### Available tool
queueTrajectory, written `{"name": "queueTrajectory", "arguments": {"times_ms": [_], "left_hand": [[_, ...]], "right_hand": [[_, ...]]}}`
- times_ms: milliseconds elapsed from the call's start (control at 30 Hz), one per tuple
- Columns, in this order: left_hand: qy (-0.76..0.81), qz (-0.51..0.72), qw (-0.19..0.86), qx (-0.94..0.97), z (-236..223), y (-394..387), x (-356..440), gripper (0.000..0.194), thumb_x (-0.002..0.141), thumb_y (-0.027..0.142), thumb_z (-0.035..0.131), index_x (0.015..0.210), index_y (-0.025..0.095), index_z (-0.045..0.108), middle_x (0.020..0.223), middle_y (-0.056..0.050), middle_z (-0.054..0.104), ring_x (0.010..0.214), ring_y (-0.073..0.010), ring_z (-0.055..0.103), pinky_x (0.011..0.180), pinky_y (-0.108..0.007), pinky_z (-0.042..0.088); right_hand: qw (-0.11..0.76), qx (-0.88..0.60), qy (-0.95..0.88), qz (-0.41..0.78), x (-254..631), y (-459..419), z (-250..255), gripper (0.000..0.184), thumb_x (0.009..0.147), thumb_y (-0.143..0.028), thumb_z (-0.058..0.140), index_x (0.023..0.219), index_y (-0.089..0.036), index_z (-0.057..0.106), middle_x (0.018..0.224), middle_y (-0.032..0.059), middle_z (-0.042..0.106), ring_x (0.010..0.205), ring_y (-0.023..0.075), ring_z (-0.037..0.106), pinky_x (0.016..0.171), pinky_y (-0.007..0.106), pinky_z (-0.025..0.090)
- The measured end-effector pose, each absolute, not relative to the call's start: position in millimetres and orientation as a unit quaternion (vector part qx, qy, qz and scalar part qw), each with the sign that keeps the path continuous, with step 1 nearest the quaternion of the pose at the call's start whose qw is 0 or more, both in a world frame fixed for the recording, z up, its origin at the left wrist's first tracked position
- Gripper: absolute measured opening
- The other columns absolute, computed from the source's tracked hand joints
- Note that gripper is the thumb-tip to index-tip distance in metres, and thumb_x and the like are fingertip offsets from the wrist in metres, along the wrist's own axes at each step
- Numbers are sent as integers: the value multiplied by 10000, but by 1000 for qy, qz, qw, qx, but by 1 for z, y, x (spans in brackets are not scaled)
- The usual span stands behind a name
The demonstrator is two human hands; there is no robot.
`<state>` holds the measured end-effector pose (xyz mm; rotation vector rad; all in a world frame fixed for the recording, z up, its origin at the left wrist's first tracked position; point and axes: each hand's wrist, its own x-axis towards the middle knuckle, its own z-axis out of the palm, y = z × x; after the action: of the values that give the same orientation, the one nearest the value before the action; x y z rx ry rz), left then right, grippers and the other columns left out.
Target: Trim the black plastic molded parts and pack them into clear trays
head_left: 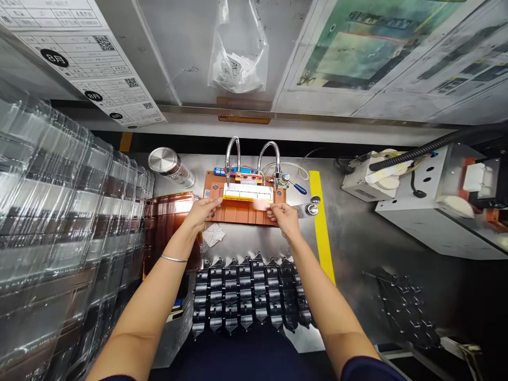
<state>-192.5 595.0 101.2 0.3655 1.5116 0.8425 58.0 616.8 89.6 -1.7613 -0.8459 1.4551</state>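
Observation:
My left hand (pixel 205 210) and my right hand (pixel 284 217) are both closed in a pinch at the front of a brown fixture (pixel 238 214). Between them seems to run a thin clear film strip (pixel 262 205), of which only a pale sheen near the right fingers shows well. Just behind it, a white strip (pixel 248 190) with a dotted line and yellow front edge lies on the fixture. Two bent metal hoses (pixel 233 145) arch over the fixture from behind. A lever with a blue handle (pixel 299 188) sits at its right.
Black moulded parts (pixel 246 296) lie in rows before me. Clear plastic trays (pixel 71 211) are stacked high on the left, near brown translucent trays (pixel 169 222). A glass bottle (pixel 170 164) stands behind. A yellow tape line (pixel 322 227) and a white machine (pixel 420 211) are to the right.

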Motion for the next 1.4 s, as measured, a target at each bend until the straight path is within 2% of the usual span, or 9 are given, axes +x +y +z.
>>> {"name": "queueTrajectory", "arguments": {"times_ms": [233, 500, 867, 1400], "left_hand": [[705, 321, 610, 170, 103, 607, -192, 357, 710, 477, 679, 679, 129, 605, 485, 51, 482, 325, -23, 298, 343, -167, 135], [709, 379, 575, 150, 93, 606, -175, 288, 644, 299, 715, 548, 168, 478, 376, 89, 385, 310, -20, 246, 341, -163, 154], [714, 386, 560, 166, 87, 616, -176, 200, 625, 263, 675, 569, 165, 510, 379, 85, 400, 313, -30, 266, 341, -170, 147], [718, 389, 550, 173, 88, 620, -174, 222, 602, 233, 678, 520, 168, 482, 351, 80, 414, 294, -29, 274, 317, -162, 161]], "right_hand": [[338, -699, -321, 542, 57, 623, 85, 165, 641, -285, 696, 638, -173, 575, 520, -8, 647, 469, 102, 601, 454, 189, 465], [331, -699, -319, 548, 57, 630, 92, 155, 676, -250, 681, 597, -162, 582, 490, -12, 629, 437, 75, 565, 434, 164, 443], [319, -720, -303, 537, 54, 639, 91, 211, 696, -223, 679, 544, -170, 542, 440, -24, 598, 386, 75, 543, 386, 157, 416], [307, -731, -283, 540, 50, 645, 99, 261, 750, -153, 628, 517, -163, 511, 397, -49, 554, 353, 57, 516, 357, 132, 383]]}}
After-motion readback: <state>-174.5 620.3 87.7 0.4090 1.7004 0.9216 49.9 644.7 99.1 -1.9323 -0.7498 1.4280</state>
